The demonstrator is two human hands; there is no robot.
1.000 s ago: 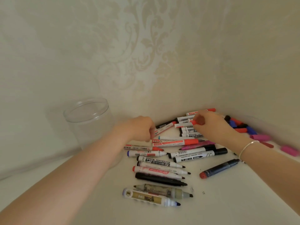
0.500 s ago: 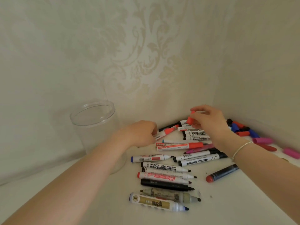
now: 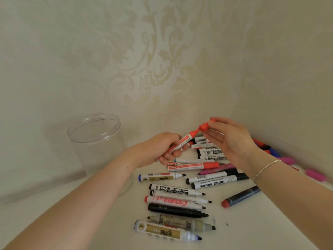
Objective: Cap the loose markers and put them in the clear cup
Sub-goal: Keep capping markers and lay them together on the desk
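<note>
While the left hand (image 3: 160, 150) grips it, red marker (image 3: 183, 141) slants up-right

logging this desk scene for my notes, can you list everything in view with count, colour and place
clear cup: one, transparent, upright at left near the wall, nothing visible inside
red marker: one, white barrel with red end, lifted above the pile, tip at the cap's mouth
red cap: one, red, at the lifted marker's tip
loose markers: a pile too overlapped to count exactly, white, black, red, blue and pink, lying on the table, most uncapped
loose caps: several, pink, red, blue and black, along the right wall
table: one, white
bracelet: one, silver, on the right wrist
left hand: grip round the red marker's barrel
right hand: pinches the red cap
</note>
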